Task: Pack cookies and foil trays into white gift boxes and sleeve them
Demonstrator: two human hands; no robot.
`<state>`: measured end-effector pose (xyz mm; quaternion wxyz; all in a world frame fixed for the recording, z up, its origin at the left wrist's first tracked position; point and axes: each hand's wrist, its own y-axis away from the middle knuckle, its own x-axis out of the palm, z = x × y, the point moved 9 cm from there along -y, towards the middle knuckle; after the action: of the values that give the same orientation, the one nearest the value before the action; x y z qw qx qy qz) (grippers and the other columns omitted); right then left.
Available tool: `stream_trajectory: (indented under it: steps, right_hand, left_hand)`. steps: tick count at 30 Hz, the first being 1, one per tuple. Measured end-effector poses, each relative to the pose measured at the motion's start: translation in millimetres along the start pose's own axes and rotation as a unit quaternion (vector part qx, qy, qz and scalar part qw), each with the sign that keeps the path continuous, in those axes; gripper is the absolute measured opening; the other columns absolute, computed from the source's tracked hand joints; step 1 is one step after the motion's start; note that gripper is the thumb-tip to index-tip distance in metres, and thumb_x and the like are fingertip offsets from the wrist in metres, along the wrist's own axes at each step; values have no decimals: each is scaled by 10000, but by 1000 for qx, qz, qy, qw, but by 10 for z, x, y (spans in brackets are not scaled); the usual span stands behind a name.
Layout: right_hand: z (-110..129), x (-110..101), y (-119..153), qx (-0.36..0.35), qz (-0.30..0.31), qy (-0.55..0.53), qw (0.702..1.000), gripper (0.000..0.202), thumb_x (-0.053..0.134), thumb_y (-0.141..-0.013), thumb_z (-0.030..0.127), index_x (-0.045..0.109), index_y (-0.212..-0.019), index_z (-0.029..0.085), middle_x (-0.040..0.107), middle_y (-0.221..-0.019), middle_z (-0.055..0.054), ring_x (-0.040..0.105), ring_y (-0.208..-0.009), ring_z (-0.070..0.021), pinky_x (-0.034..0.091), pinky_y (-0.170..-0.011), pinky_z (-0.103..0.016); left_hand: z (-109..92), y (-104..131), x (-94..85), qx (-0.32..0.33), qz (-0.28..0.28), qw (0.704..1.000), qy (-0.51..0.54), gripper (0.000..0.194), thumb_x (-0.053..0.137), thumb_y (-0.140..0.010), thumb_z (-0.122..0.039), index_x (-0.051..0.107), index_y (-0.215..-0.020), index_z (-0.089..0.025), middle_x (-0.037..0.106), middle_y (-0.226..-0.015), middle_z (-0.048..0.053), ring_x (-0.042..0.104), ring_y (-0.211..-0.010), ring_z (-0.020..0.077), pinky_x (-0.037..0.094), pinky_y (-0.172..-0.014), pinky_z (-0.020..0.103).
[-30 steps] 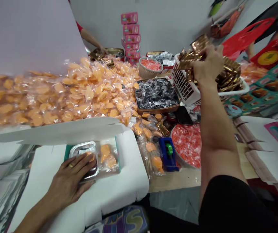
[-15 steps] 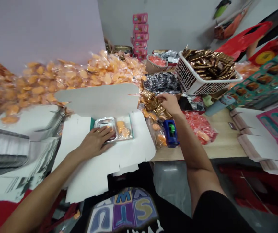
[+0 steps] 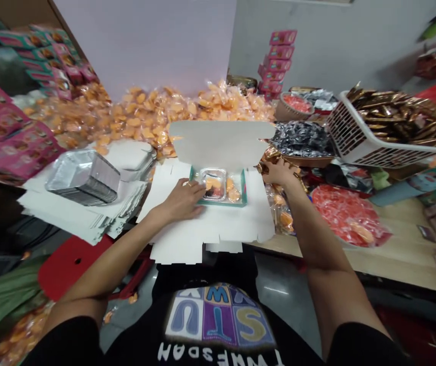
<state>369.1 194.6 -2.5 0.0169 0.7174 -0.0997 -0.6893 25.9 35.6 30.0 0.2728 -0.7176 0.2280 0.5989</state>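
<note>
An open box (image 3: 244, 184), white inside with green edges, lies on flat white cardboard (image 3: 233, 223), its lid flap (image 3: 218, 145) raised at the back. In it sit a small foil tray (image 3: 214, 197) with coloured items inside and orange-filled clear packets (image 3: 233, 190) to its right. My left hand (image 3: 183, 200) rests at the box's left side, fingers stretched out, tips by the tray. Right of the lid flap, my right hand (image 3: 279, 172) has its fingers curled on shiny gold foil packets (image 3: 272, 152); its fingertips are partly hidden among them.
Orange packets (image 3: 145, 114) are heaped along the back. Stacked foil trays (image 3: 83, 175) stand on cardboard blanks at left. Rightward are black packets (image 3: 302, 138), a white basket (image 3: 385, 150) of gold-brown packets, red packets (image 3: 345, 213) and a blue-grey bottle (image 3: 404, 188). A red stool (image 3: 69, 267) stands below left.
The view has turned left. My left hand has slid off the foil tray toward the box's left side, uncovering its contents. My right hand stays at the gold packets, now lower among them.
</note>
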Motion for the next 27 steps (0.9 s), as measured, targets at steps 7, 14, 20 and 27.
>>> stream_trajectory:
  steps: [7, 14, 20, 27]
  right_hand:
    - [-63, -162, 31, -62, -51, -79, 994, 479, 579, -1020, 287, 814, -1428, 202, 773, -1368, -227, 709, -1271, -402, 549, -1119, -521]
    - [-543, -706, 772, -62, -323, -245, 912, 366, 589, -1032, 338, 847, -1212, 153, 767, -1097, -194, 729, -1075, -372, 606, -986, -507]
    - [915, -669, 1458, -381, -218, -332, 835, 312, 603, -1063, 256, 804, -1301, 272, 787, -1195, -92, 748, -1090, -288, 632, -987, -445]
    - [1624, -456, 1424, -377, -208, -221, 875, 562, 565, -902, 21, 701, -1422, 186, 724, -1376, -201, 710, -1231, -347, 605, -1122, -533]
  left_hand:
    - [-138, -222, -6, 31, 0, 999, -22, 517, 695, -1048, -418, 657, -1510, -190, 672, -1596, 180, 564, -1542, 417, 407, -1300, 628]
    - [-94, -138, 194, 61, 16, 996, 65, 587, 683, -1070, -482, 600, -1614, -276, 576, -1751, 114, 486, -1658, 395, 375, -1365, 634]
    - [727, 169, -484, -117, -397, 865, 284, 494, 664, -1083, -528, 646, -1481, -237, 754, -1464, 153, 743, -1316, 291, 605, -1136, 470]
    - [1562, -35, -501, -229, -435, 740, 460, 724, 977, -765, -381, 657, -1401, -247, 742, -1309, 123, 758, -1148, 261, 638, -1038, 427]
